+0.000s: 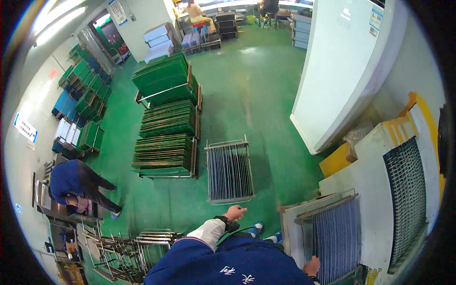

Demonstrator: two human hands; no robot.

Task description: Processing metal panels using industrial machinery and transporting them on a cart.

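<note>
My left hand point(234, 213), with a dark band at the wrist, hangs in front of me with its fingers curled and nothing visible in them. Beyond it on the floor stands a wire rack point(230, 172) filled with upright dark grey-blue panels. At lower right, my right hand point(311, 267) is closed at the near left edge of a second rack point(336, 237), also packed with thin blue-grey panels. This rack rests at the white machine's front, with a pale board along its left side. My body partly hides the right wrist.
Three racks of green panels point(164, 154) stand in a row ahead. Empty metal racks point(128, 251) lie at lower left, near a bending co-worker point(71, 183). A tall white cabinet point(332, 71) and a yellow box point(337, 160) are at right. More racks line the left wall.
</note>
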